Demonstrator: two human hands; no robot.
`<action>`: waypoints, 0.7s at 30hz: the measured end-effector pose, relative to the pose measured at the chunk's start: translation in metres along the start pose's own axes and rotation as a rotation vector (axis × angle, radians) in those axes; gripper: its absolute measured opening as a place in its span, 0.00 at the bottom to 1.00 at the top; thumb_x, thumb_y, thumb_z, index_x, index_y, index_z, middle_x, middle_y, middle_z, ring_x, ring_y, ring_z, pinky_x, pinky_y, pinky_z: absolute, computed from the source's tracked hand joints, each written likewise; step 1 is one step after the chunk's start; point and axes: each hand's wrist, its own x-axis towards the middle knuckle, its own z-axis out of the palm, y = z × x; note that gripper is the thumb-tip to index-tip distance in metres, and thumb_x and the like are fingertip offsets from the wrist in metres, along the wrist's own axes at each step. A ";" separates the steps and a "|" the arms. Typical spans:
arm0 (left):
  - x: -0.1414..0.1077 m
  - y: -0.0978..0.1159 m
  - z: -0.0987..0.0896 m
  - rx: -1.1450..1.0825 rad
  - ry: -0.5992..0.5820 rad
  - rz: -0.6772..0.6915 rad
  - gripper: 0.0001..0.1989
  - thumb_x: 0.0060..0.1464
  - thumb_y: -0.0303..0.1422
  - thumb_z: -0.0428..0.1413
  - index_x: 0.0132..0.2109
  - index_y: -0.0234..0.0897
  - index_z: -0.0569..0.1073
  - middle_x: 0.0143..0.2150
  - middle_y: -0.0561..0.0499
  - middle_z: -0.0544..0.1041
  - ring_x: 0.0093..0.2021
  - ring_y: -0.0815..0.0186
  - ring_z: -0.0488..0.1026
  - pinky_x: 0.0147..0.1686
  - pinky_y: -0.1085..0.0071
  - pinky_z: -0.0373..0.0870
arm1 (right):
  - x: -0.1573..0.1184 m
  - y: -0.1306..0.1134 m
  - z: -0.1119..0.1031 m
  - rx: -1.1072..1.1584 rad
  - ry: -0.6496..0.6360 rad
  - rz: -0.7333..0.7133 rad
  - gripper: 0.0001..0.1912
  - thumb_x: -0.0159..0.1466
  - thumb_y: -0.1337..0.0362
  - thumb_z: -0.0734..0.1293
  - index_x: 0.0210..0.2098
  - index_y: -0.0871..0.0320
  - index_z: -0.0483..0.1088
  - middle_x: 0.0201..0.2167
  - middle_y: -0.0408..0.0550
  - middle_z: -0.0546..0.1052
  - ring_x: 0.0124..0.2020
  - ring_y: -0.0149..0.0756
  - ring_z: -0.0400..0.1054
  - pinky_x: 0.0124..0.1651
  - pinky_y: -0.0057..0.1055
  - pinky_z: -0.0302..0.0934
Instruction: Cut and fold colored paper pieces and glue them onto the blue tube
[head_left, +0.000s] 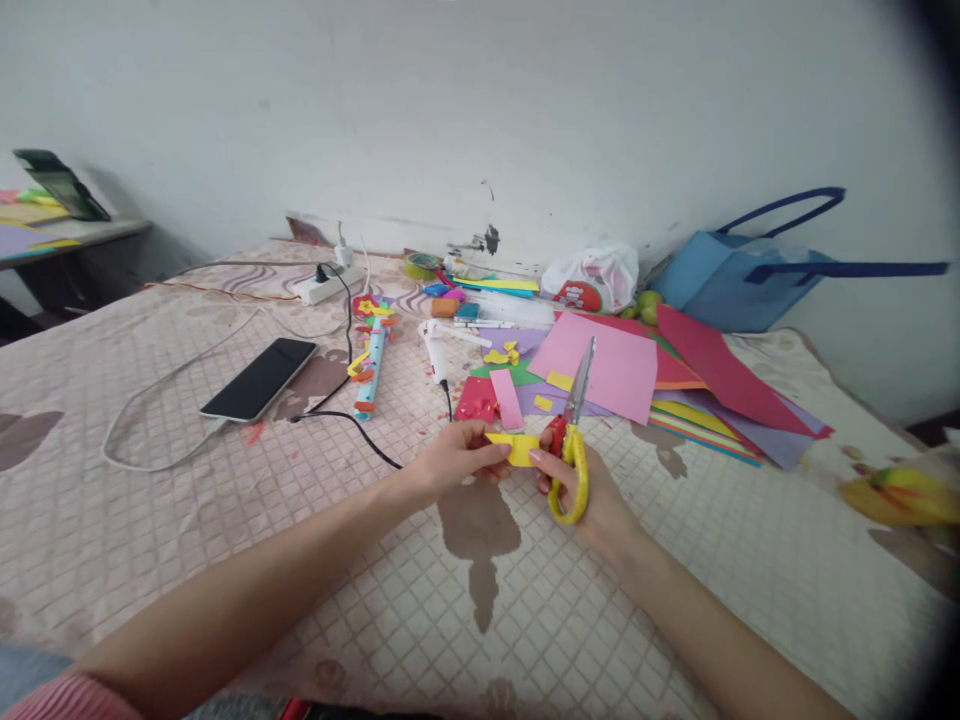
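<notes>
A small yellow paper piece (521,450) is held between both hands above the patterned tablecloth. My left hand (459,458) pinches its left end, where a corner looks folded or cut. With thumb and fingers my right hand (574,480) grips the right end, and the same hand also holds scissors (576,400). The scissors have red and yellow handles, and their blades point up and away, apart from the yellow piece. Just beyond the hands lie a pink strip (507,399), a red sheet with scraps (475,398) and small yellow pieces (559,380).
A white glue gun (433,352) with a black cable lies ahead. To the left are a decorated blue strip (371,370), a charging phone (259,380) and a power strip (328,286). Coloured sheets (600,365) and a blue bag (739,280) are at the right.
</notes>
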 end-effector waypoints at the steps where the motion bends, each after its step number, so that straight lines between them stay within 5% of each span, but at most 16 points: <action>1: 0.000 0.000 0.000 -0.006 0.014 0.007 0.10 0.48 0.35 0.58 0.32 0.30 0.71 0.25 0.49 0.76 0.26 0.72 0.72 0.29 0.76 0.68 | 0.000 0.000 0.000 -0.002 -0.002 0.003 0.14 0.50 0.63 0.72 0.31 0.56 0.62 0.21 0.35 0.65 0.18 0.22 0.57 0.21 0.23 0.51; 10: 0.001 -0.001 -0.003 0.023 0.055 0.071 0.10 0.50 0.35 0.57 0.33 0.30 0.69 0.27 0.49 0.75 0.26 0.72 0.72 0.32 0.73 0.70 | 0.003 0.001 -0.002 -0.031 -0.018 -0.023 0.14 0.50 0.62 0.72 0.28 0.56 0.62 0.19 0.35 0.64 0.18 0.23 0.57 0.20 0.23 0.50; 13: -0.002 -0.002 0.000 0.199 0.102 0.265 0.12 0.49 0.36 0.57 0.39 0.33 0.68 0.36 0.47 0.74 0.34 0.68 0.73 0.34 0.70 0.70 | 0.001 0.000 -0.001 -0.037 -0.035 -0.033 0.14 0.50 0.61 0.72 0.29 0.56 0.62 0.20 0.35 0.63 0.18 0.22 0.55 0.21 0.23 0.49; 17: -0.011 0.001 0.006 0.563 0.156 0.680 0.15 0.50 0.34 0.57 0.46 0.38 0.69 0.49 0.45 0.70 0.51 0.61 0.66 0.51 0.61 0.63 | -0.004 -0.002 0.004 -0.056 -0.074 -0.052 0.15 0.50 0.61 0.72 0.28 0.56 0.62 0.22 0.36 0.63 0.20 0.23 0.56 0.23 0.23 0.51; 21: -0.016 0.002 0.009 0.718 0.074 0.784 0.08 0.50 0.34 0.57 0.39 0.38 0.74 0.52 0.45 0.67 0.56 0.60 0.61 0.57 0.57 0.53 | -0.007 -0.005 0.010 -0.058 -0.114 -0.037 0.19 0.44 0.61 0.75 0.28 0.56 0.61 0.24 0.37 0.63 0.24 0.25 0.58 0.26 0.24 0.54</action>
